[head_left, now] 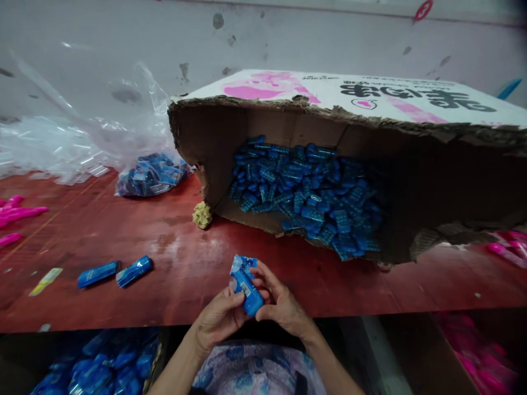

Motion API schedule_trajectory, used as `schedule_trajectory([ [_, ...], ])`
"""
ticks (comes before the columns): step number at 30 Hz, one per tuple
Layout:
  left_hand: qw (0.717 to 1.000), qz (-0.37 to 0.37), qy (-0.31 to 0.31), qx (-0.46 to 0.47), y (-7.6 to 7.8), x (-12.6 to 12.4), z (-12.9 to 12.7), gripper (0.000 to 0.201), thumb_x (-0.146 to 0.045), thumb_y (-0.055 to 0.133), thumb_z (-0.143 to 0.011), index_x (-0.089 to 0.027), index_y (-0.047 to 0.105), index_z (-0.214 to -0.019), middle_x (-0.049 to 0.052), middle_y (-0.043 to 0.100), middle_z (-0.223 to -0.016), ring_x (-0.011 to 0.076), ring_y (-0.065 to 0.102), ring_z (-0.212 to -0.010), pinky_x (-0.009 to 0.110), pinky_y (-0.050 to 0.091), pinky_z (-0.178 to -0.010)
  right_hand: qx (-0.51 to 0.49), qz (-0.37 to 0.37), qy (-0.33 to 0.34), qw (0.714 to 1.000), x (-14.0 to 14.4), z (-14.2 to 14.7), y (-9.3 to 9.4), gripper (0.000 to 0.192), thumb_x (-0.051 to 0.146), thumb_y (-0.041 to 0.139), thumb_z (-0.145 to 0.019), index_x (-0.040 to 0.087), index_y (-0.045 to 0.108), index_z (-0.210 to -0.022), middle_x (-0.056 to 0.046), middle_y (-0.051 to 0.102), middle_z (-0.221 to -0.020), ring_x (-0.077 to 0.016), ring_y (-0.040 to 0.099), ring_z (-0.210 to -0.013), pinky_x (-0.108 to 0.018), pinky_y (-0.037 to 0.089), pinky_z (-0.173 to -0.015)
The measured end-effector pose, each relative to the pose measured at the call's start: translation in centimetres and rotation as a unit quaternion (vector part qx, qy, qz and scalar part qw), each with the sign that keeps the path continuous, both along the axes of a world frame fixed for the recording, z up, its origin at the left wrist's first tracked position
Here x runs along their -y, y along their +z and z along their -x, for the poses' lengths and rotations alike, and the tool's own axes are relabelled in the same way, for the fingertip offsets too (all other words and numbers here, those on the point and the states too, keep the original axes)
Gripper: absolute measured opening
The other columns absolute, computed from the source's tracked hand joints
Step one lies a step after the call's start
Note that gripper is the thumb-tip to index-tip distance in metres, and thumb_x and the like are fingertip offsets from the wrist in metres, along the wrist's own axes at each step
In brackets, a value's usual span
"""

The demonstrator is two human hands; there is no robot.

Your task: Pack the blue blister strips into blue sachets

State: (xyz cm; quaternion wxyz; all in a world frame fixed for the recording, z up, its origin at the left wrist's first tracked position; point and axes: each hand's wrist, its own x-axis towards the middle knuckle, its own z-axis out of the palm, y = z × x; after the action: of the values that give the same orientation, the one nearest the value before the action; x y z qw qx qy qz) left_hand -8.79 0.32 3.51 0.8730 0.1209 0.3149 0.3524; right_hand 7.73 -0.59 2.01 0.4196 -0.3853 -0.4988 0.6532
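Both hands at the near edge of the red worktop (173, 263). Left hand (218, 321) and right hand (280, 304) share one blue packet (246, 282): fingers of both clamped on it, left thumb across the lower end, right fingertips on the upper side. It's held just above the worktop edge, wrapper end crumpled at top.

Progress, judging from layout only:
- 2 blue packets (115, 272) lie side by side on the worktop left of the hands, apart from the bulk stock
- 1 in hand
- the torn cardboard box (370, 104), tipped on its side, holds a big heap of blue pieces (304, 192), too many to count, so the bulk looks untouched
- bin of blue packets (94, 365) under the worktop at lower left, count not readable

Other counts: 1 clear bag of blue packets (152, 174) beside the box, loose plastic sheeting (61, 142) behind it. Pink items (18, 211) at the left edge, roughly 3 visible, more pink at the right edge and below, blurred. 1 small tan lump (202, 214) at the box corner
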Motion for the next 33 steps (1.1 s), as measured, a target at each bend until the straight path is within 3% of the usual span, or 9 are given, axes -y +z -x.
schedule_trajectory([
  [9,0.997,0.012,0.073,-0.001,-0.8,1.3,-1.4,0.019,-0.025,0.065,-0.069,-0.011,0.068,-0.081,0.007,0.071,-0.076,0.0158,0.065,-0.072,0.025,0.049,-0.072,-0.068,0.009,-0.004,0.998,0.6,1.3,-1.1,0.081,0.049,0.068,-0.065,0.034,0.028,-0.134,-0.003,0.052,-0.117,-0.0201,0.055,-0.101,-0.032,0.043,-0.085],
  [12,0.991,0.051,0.121,-0.029,-0.3,1.4,-1.7,0.016,-0.024,0.061,-0.073,-0.011,0.067,-0.078,0.007,0.071,-0.074,0.0168,0.065,-0.070,0.026,0.050,-0.067,-0.012,-0.022,-0.009,1.000,0.4,1.3,-0.8,0.076,0.053,0.061,-0.069,0.033,0.027,-0.134,-0.003,0.055,-0.113,-0.0197,0.056,-0.096,-0.031,0.045,-0.082],
  [14,0.978,0.082,0.182,-0.055,0.1,0.9,-0.8,0.016,-0.024,0.056,-0.076,-0.012,0.066,-0.079,0.008,0.071,-0.074,0.0193,0.066,-0.073,0.031,0.051,-0.070,0.096,-0.077,-0.016,0.992,-0.1,1.2,-0.4,0.065,0.048,0.059,-0.074,0.032,0.034,-0.131,-0.003,0.056,-0.113,-0.0200,0.054,-0.099,-0.032,0.042,-0.087],
  [18,0.912,0.064,0.398,-0.079,0.6,-0.9,4.4,0.031,-0.042,0.046,-0.080,-0.017,0.063,-0.085,0.009,0.070,-0.085,0.0252,0.063,-0.089,0.041,0.052,-0.075,0.377,-0.195,-0.072,0.903,-1.7,1.3,-0.1,0.031,0.028,0.058,-0.080,0.027,0.056,-0.111,-0.004,0.059,-0.106,-0.0211,0.050,-0.098,-0.035,0.037,-0.087],
  [20,0.893,0.052,0.439,-0.083,0.5,-1.5,7.4,0.046,-0.048,0.042,-0.079,-0.010,0.059,-0.098,0.015,0.067,-0.097,0.0249,0.060,-0.098,0.038,0.052,-0.076,0.473,-0.219,-0.089,0.849,-2.5,1.7,-0.3,0.024,0.023,0.058,-0.080,0.026,0.059,-0.104,-0.004,0.060,-0.102,-0.0215,0.050,-0.093,-0.035,0.037,-0.082],
  [23,0.887,0.097,0.436,-0.119,0.0,-1.6,10.1,0.046,-0.041,0.037,-0.083,-0.004,0.054,-0.105,0.017,0.066,-0.094,0.0227,0.062,-0.093,0.035,0.054,-0.072,0.551,-0.233,-0.100,0.795,-3.5,2.5,-1.1,0.019,0.023,0.060,-0.079,0.025,0.061,-0.098,-0.005,0.060,-0.098,-0.0222,0.049,-0.091,-0.035,0.036,-0.079],
  [25,0.886,0.126,0.420,-0.151,-0.3,-1.2,10.1,0.037,-0.033,0.034,-0.085,-0.006,0.056,-0.099,0.013,0.067,-0.083,0.0219,0.065,-0.084,0.035,0.055,-0.067,0.573,-0.242,-0.115,0.774,-3.8,2.9,-1.7,0.014,0.021,0.059,-0.079,0.025,0.064,-0.092,-0.005,0.061,-0.094,-0.0217,0.049,-0.090,-0.036,0.035,-0.080],
  [29,0.912,0.115,0.339,-0.198,-0.6,-0.3,6.7,0.017,-0.015,0.043,-0.080,-0.012,0.059,-0.085,0.005,0.064,-0.059,0.0184,0.065,-0.063,0.032,0.053,-0.061,0.586,-0.262,-0.148,0.752,-4.0,3.1,-2.7,0.016,0.015,0.056,-0.081,0.027,0.066,-0.082,-0.003,0.061,-0.090,-0.0202,0.048,-0.090,-0.041,0.028,-0.090],
  [33,0.948,0.077,0.222,-0.213,-0.7,0.2,2.1,0.014,-0.014,0.055,-0.074,-0.012,0.058,-0.088,0.003,0.063,-0.055,0.0119,0.058,-0.044,0.025,0.049,-0.050,0.587,-0.291,-0.140,0.742,-4.5,2.9,-3.0,0.017,0.012,0.053,-0.081,0.024,0.065,-0.079,-0.003,0.060,-0.087,-0.0193,0.047,-0.088,-0.040,0.029,-0.090],
])
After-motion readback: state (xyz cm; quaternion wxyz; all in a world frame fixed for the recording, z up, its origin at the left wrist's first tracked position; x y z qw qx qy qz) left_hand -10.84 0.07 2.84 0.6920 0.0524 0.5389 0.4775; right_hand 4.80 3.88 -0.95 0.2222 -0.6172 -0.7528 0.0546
